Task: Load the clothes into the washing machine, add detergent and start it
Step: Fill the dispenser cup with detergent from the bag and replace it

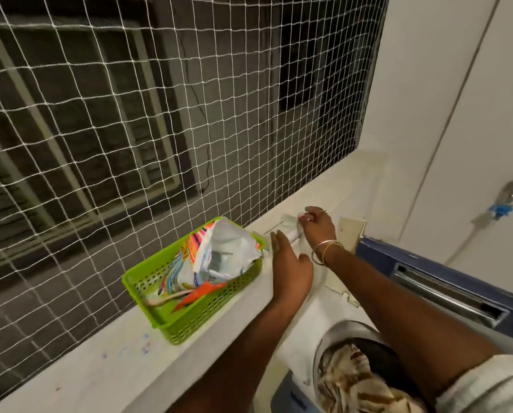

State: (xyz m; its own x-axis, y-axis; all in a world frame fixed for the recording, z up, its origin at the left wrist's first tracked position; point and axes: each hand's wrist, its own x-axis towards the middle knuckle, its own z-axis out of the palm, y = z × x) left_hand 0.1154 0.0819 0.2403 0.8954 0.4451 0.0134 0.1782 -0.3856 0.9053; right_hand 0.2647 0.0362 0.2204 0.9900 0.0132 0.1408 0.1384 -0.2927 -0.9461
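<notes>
White ledge (106, 380) under netted window held green basket (171, 311); detergent pouch (219, 257) lay in it, long axis diagonal, torn mouth up-right. Left hand (291, 272) flat, fingers apart, beside basket. Right hand (317, 225) pinched a small white piece (291, 223). Clothes (347, 380) sat in drum.

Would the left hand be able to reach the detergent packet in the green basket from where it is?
Probably yes: the left hand lies open beside the green basket, and the detergent packet sticks up uncovered.

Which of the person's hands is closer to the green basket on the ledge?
Left. The left hand lies flat on the ledge right beside the green basket, almost touching its near corner. The right hand is farther along the ledge, its fingers pinching something small and white.
</notes>
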